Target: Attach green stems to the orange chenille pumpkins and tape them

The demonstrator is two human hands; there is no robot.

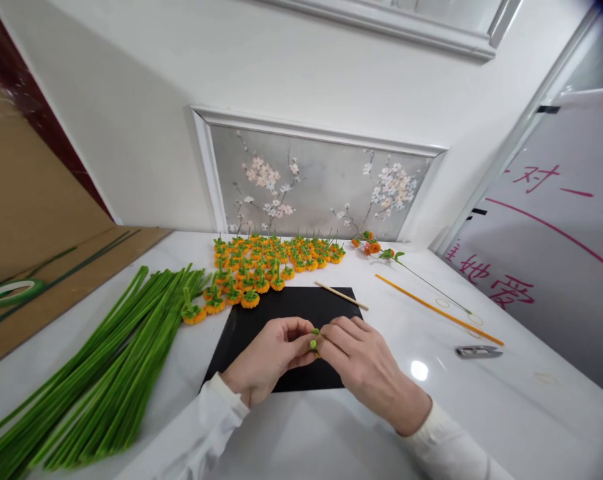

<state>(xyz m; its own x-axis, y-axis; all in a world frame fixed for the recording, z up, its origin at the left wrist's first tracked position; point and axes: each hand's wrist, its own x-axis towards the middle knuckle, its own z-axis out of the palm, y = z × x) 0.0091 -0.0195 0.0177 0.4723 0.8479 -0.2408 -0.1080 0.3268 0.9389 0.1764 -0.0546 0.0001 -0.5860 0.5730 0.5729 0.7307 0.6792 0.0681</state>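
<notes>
Over a black mat (291,303), my left hand (271,350) and my right hand (358,353) meet, fingertips pinched together. Between them shows a small green pipe-cleaner piece (313,345), its rounded green ends poking out. A trace of orange peeks from beneath it; the fingers hide the rest. Behind the mat stand many small orange pipe-cleaner pumpkins (250,300) with green tops and upright stems. To the left lies a thick bundle of long green pipe cleaners (116,367).
A thin wooden stick (342,295) crosses the mat's far right corner. Further right are an orange pipe cleaner (438,309), thread snips (478,351) and a wired stem with orange flowers (375,247). Green tape (11,293) rests on cardboard at left. A wall rises behind.
</notes>
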